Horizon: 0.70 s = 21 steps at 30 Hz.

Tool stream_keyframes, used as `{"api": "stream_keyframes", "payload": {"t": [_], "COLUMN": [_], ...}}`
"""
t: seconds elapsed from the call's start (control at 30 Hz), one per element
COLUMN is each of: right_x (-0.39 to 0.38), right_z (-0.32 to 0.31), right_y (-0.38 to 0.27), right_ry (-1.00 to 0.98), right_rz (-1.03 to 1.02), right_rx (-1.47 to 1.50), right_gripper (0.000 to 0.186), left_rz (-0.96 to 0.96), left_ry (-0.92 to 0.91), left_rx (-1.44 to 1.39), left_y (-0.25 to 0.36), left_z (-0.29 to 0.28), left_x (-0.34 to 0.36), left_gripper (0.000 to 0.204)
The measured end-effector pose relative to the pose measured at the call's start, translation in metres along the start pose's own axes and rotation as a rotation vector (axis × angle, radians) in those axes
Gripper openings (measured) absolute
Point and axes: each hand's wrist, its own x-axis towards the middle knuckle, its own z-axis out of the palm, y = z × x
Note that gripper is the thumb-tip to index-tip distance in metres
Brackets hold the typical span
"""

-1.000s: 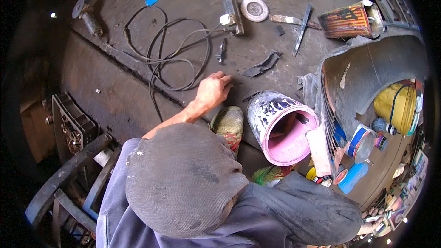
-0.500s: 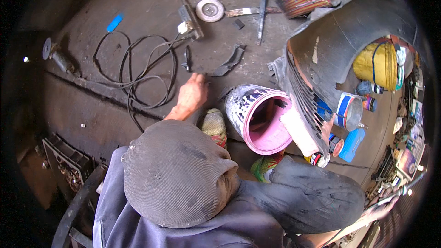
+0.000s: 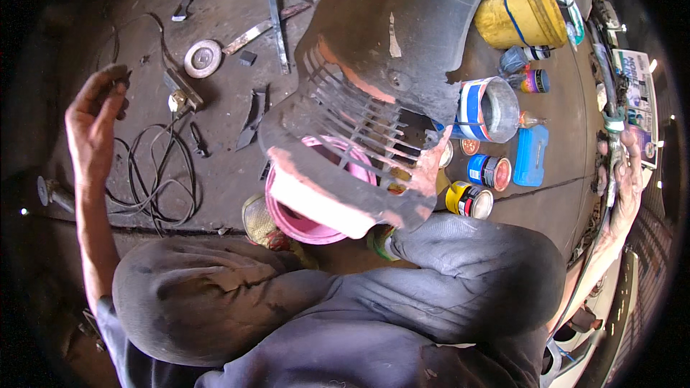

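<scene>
My left hand (image 3: 97,121) is raised at the far left, fingers curled in a pinch. Something dark shows at the fingertips, too small to make out. At the right edge my right hand (image 3: 628,185) has its fingers stretched out, beside a dark cord (image 3: 588,266) that runs along the forearm. No held thing shows in it. In front of my knees lies a cracked dark plastic car bumper (image 3: 424,21) with a slatted grille (image 3: 359,118) and pinkish filler patches. Its near end rests over a pink-rimmed bucket (image 3: 316,233), hiding part of the opening.
Right of the bumper stand a cut-open tin (image 3: 496,111), a yellow bucket (image 3: 517,14), a blue case (image 3: 531,158) and several small cans. On the left floor lie a coiled cable (image 3: 154,179), a power strip (image 3: 183,90), a round disc (image 3: 203,59), metal strips (image 3: 279,32) and an angle grinder (image 3: 57,194).
My left hand has risen from the floor and swung out to the left. My right hand has moved farther forward on the right. The view has shifted, and both knees now show.
</scene>
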Motion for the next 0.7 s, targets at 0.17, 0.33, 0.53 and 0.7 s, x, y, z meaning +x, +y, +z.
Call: {"api": "stream_keyframes", "payload": {"t": [0.17, 0.33, 0.53, 0.7], "right_x": [0.026, 0.069, 0.089, 0.095], "right_z": [0.004, 0.030, 0.050, 0.072], "right_y": [0.032, 0.079, 0.132, 0.153], "right_ry": [-0.098, -0.389, -0.522, -0.665], "right_rz": [0.137, 0.182, 0.332, 0.296], "right_rx": [0.025, 0.113, 0.148, 0.185], "right_gripper": [0.065, 0.059, 0.048, 0.045], "left_rz": [0.099, -0.043, -0.045, -0.023], "left_ry": [-0.274, -0.617, -0.947, -0.983], "left_rx": [0.075, 0.034, 0.014, 0.004], "left_y": [0.114, 0.161, 0.182, 0.149], "left_z": [0.055, 0.109, 0.224, 0.314], "left_x": [0.026, 0.041, 0.059, 0.049], "left_gripper": [0.025, 0.024, 0.027, 0.032]}}
